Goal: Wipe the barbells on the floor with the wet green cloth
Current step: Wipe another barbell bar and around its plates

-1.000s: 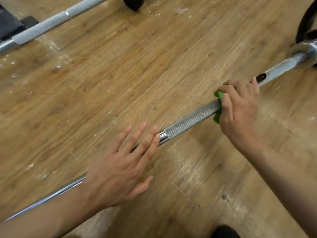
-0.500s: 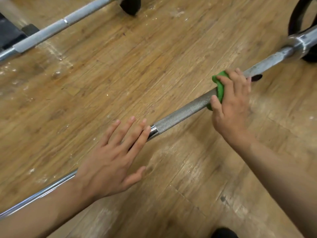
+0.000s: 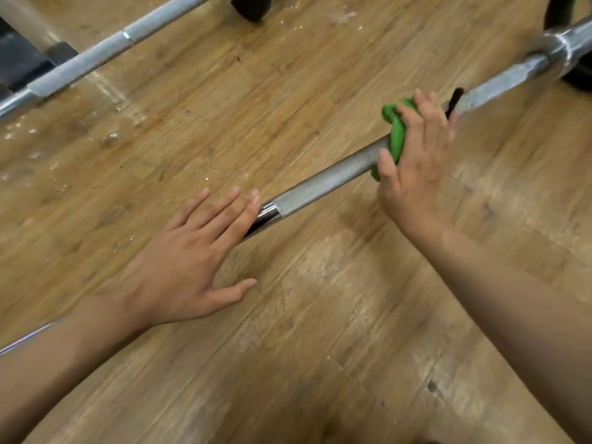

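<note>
Right hand [image 3: 413,155] curls round green cloth [image 3: 395,129] wrapped on barbell [image 3: 323,184], for rubbing. Left hand [image 3: 189,261] flat, fingers straight, presses barbell, probably to stop rolling on floor [image 3: 320,315].

no legible text, no labels, brands, numbers or signs to read

Even, fairly bright indoor light casts only soft shadows under the left hand [image 3: 189,261] and right hand [image 3: 413,155], glare shines on the barbell [image 3: 320,184] sleeve beyond the right hand and pale sheen on the wooden floor [image 3: 320,315] beyond the left, both hands look motion-blurred, and edges bow from wide-angle distortion
</note>
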### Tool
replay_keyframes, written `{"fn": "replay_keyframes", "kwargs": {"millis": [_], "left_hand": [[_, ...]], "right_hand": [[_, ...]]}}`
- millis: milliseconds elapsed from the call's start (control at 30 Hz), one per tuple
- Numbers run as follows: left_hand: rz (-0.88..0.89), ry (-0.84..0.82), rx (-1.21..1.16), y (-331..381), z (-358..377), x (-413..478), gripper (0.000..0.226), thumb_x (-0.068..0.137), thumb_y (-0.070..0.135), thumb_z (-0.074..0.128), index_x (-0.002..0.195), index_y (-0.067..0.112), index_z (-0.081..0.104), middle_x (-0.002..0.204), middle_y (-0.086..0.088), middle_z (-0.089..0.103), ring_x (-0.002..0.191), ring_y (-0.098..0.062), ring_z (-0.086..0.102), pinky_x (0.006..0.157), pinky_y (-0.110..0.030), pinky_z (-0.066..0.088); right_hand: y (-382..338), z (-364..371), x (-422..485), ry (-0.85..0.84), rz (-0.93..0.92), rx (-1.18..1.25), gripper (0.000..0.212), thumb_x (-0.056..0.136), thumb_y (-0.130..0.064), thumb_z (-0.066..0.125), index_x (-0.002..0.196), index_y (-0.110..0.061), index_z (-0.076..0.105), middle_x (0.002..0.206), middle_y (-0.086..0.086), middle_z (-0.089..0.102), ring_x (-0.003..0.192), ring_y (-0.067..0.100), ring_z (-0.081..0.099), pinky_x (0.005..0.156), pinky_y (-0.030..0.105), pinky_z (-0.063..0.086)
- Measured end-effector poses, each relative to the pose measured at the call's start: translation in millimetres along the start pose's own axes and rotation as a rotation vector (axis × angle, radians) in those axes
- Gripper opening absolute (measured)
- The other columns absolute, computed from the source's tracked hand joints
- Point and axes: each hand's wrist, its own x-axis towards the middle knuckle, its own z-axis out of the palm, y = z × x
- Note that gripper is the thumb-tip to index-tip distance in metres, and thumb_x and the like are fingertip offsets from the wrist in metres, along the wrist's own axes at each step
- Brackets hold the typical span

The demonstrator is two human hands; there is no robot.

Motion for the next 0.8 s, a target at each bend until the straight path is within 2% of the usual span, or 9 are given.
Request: {"fn": "replay_keyframes", "kwargs": {"millis": [100, 233, 333, 400, 467, 567, 633, 700, 800], "left_hand": [[-0.008, 0.005, -0.003, -13, -1, 7, 0.102, 0.095, 0.073, 0.042, 0.167, 0.008, 0.011, 0.172, -0.008, 0.023, 0.161, -0.024, 0.015, 0.128, -0.055, 0.016], [-0.009, -0.002, -0.011, -33, -3, 14, 0.103, 0.095, 0.076, 0.039, 0.167, 0.009, 0.011, 0.171, -0.008, 0.024, 0.161, -0.023, 0.014, 0.128, -0.056, 0.014], [-0.015, -0.001, -0.027, -46, -4, 18, 0.101, 0.095, 0.077, 0.037, 0.167, 0.011, 0.010, 0.173, -0.007, 0.020, 0.161, -0.024, 0.012, 0.129, -0.056, 0.013], [-0.010, -0.004, -0.051, -54, -4, 22, 0.102, 0.095, 0.077, 0.036, 0.167, 0.012, 0.007, 0.173, -0.006, 0.018, 0.162, -0.023, 0.010, 0.129, -0.054, 0.012], [-0.002, -0.008, -0.072, -62, -5, 27, 0.104, 0.095, 0.079, 0.036, 0.167, 0.012, 0.006, 0.173, -0.006, 0.018, 0.162, -0.023, 0.009, 0.129, -0.053, 0.011], [0.008, -0.020, -0.110, -75, -7, 33, 0.106, 0.093, 0.082, 0.036, 0.167, 0.012, 0.006, 0.172, -0.007, 0.020, 0.162, -0.021, 0.008, 0.130, -0.051, 0.009], [0.008, -0.023, -0.126, -82, -7, 37, 0.107, 0.093, 0.083, 0.036, 0.167, 0.012, 0.007, 0.172, -0.007, 0.021, 0.162, -0.020, 0.009, 0.130, -0.050, 0.009], [0.008, -0.027, -0.145, -87, -7, 39, 0.108, 0.092, 0.084, 0.035, 0.167, 0.012, 0.006, 0.171, -0.009, 0.022, 0.162, -0.019, 0.009, 0.130, -0.047, 0.008], [0.003, -0.026, -0.166, -94, -6, 40, 0.108, 0.092, 0.085, 0.034, 0.168, 0.013, 0.006, 0.170, -0.011, 0.024, 0.162, -0.018, 0.010, 0.131, -0.044, 0.008]], "right_hand": [[-53, 21, -11, 0.018, 0.077, 0.082, 0.074, 0.097, -0.054, 0.030, 0.142, 0.000, 0.054, 0.161, 0.022, 0.038, 0.154, 0.044, 0.023, 0.126, 0.062, 0.009], [-117, 36, -63, -0.222, -0.313, 0.150, 0.087, 0.099, -0.062, 0.023, 0.154, 0.003, 0.039, 0.163, 0.027, 0.029, 0.156, 0.043, 0.016, 0.127, 0.060, 0.007], [-79, 45, -40, -0.199, -0.527, 0.046, 0.076, 0.104, -0.057, 0.023, 0.160, -0.006, 0.027, 0.166, 0.018, 0.025, 0.157, 0.034, 0.022, 0.125, 0.059, 0.013], [-42, 48, -9, -0.105, -0.376, -0.008, 0.076, 0.104, -0.054, 0.024, 0.159, -0.002, 0.030, 0.165, 0.024, 0.028, 0.156, 0.037, 0.025, 0.125, 0.062, 0.016], [-21, 53, 21, 0.016, -0.078, 0.003, 0.081, 0.106, -0.055, 0.020, 0.157, 0.007, 0.031, 0.164, 0.029, 0.027, 0.155, 0.041, 0.023, 0.127, 0.060, 0.013], [-44, 67, 38, 0.103, 0.164, 0.123, 0.087, 0.105, -0.059, 0.016, 0.155, 0.010, 0.031, 0.164, 0.033, 0.024, 0.155, 0.048, 0.017, 0.127, 0.059, 0.013], [-84, 77, 22, 0.067, 0.114, 0.166, 0.085, 0.103, -0.055, 0.024, 0.154, 0.012, 0.032, 0.163, 0.035, 0.024, 0.154, 0.052, 0.015, 0.125, 0.062, 0.015], [-129, 81, -11, -0.063, -0.052, 0.185, 0.084, 0.101, -0.053, 0.030, 0.153, 0.013, 0.034, 0.162, 0.033, 0.027, 0.154, 0.052, 0.017, 0.125, 0.064, 0.015], [-141, 80, -23, -0.185, -0.277, 0.173, 0.085, 0.101, -0.058, 0.023, 0.154, 0.008, 0.037, 0.163, 0.027, 0.032, 0.155, 0.044, 0.023, 0.127, 0.057, 0.015]]}}
